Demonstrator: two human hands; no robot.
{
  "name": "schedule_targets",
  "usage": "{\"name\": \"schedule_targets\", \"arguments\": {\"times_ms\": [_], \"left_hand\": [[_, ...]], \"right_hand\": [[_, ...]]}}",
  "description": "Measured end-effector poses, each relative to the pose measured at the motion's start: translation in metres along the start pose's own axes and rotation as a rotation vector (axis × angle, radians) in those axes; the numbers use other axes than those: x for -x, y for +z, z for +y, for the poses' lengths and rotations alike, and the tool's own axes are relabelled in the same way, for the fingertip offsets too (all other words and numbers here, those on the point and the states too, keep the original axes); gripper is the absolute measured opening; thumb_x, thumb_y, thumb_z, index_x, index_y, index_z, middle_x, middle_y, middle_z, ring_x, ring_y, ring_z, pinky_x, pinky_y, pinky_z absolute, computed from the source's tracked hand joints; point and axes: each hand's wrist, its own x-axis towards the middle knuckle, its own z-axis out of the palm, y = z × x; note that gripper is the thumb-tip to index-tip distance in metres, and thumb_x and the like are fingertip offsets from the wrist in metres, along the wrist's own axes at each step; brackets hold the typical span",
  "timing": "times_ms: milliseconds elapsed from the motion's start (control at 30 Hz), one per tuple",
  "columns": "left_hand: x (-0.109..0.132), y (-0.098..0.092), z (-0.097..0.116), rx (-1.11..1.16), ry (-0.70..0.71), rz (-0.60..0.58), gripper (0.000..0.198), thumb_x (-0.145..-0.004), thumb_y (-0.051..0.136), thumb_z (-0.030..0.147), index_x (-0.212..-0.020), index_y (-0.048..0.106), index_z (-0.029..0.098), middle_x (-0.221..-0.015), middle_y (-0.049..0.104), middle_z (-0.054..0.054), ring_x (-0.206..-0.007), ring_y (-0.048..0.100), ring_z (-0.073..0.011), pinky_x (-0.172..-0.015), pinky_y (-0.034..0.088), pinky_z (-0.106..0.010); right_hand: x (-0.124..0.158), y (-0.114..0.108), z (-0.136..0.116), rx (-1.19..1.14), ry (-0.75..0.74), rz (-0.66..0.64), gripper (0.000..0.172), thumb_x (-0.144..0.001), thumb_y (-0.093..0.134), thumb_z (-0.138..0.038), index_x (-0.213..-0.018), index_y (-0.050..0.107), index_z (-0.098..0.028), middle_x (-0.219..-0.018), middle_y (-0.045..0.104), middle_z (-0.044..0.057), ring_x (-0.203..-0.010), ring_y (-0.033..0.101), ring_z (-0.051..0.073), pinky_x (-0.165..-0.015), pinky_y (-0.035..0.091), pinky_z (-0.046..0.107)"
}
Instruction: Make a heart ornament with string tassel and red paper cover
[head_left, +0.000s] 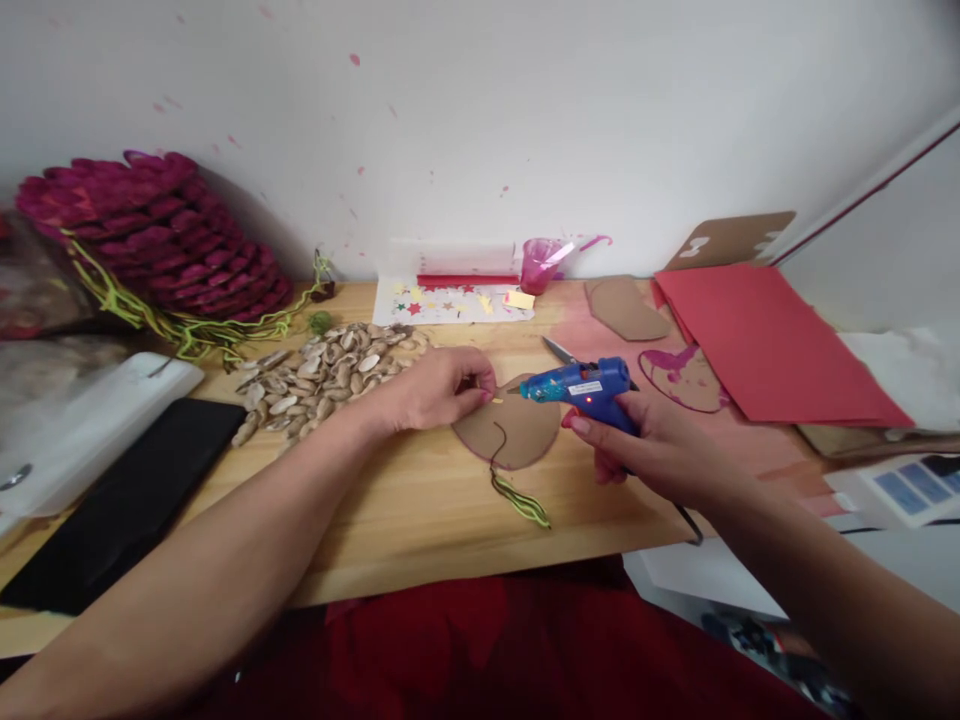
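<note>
My right hand (649, 440) grips a blue hot glue gun (581, 388), a small orange light showing on its side. Its nozzle points left over a brown cardboard cutout (529, 435) with a purplish edge, lying flat on the table. At the cutout's upper left, my left hand (446, 388) is closed in a pinch. A tiny yellowish bit shows by its fingertips, but what they hold cannot be made out. On the cutout's lower part rests a dark cord ending in a yellow-green thread tassel (523, 502), which hangs over onto the wood.
Peanut shells (322, 375) are heaped left of my left hand. Behind stand star stickers (442, 303) and a pink cup (540, 265). Scissors (559, 350) lie behind the glue gun. Red sheets (772, 340) are at right, a magenta stack (172, 240) and black slab (127, 500) at left.
</note>
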Motion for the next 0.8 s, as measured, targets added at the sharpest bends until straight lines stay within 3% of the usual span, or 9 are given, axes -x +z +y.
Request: {"name": "schedule_targets", "arguments": {"times_ms": [200, 400, 533, 800], "left_hand": [[-0.003, 0.002, -0.002, -0.049, 0.079, 0.023, 0.009, -0.086, 0.053, 0.014, -0.081, 0.06, 0.017, -0.085, 0.064, -0.004, -0.076, 0.056, -0.0152, -0.071, 0.044, -0.027], [-0.003, 0.0, 0.0, -0.041, 0.092, -0.01, 0.011, -0.086, 0.052, 0.013, -0.081, 0.06, 0.017, -0.087, 0.064, -0.005, -0.078, 0.057, -0.0158, -0.073, 0.045, -0.028], [-0.003, -0.001, 0.0, -0.023, 0.093, -0.023, 0.012, -0.086, 0.052, 0.01, -0.081, 0.06, 0.017, -0.09, 0.064, -0.005, -0.081, 0.057, -0.0161, -0.075, 0.046, -0.028], [-0.003, -0.002, -0.001, -0.014, 0.074, -0.031, 0.013, -0.086, 0.052, 0.01, -0.082, 0.06, 0.018, -0.092, 0.064, -0.006, -0.082, 0.058, -0.0164, -0.076, 0.047, -0.029]], "right_hand": [[-0.008, 0.001, 0.007, -0.034, 0.01, 0.014, 0.035, -0.087, 0.065, -0.054, -0.086, 0.059, -0.02, -0.059, 0.066, 0.001, -0.054, 0.064, 0.017, -0.05, 0.051, 0.029], [-0.01, 0.002, 0.009, 0.001, 0.035, -0.009, 0.041, -0.085, 0.065, -0.06, -0.072, 0.054, -0.023, -0.049, 0.057, -0.001, -0.043, 0.054, 0.015, -0.04, 0.039, 0.026], [-0.011, 0.0, 0.004, 0.011, 0.071, -0.034, 0.048, -0.086, 0.058, -0.068, -0.071, 0.052, -0.023, -0.052, 0.057, -0.001, -0.044, 0.055, 0.015, -0.04, 0.039, 0.027], [-0.015, -0.002, -0.006, 0.089, 0.024, -0.106, 0.051, -0.09, 0.048, -0.071, -0.083, 0.062, -0.022, -0.05, 0.055, -0.002, -0.043, 0.055, 0.016, -0.041, 0.041, 0.028]]}}
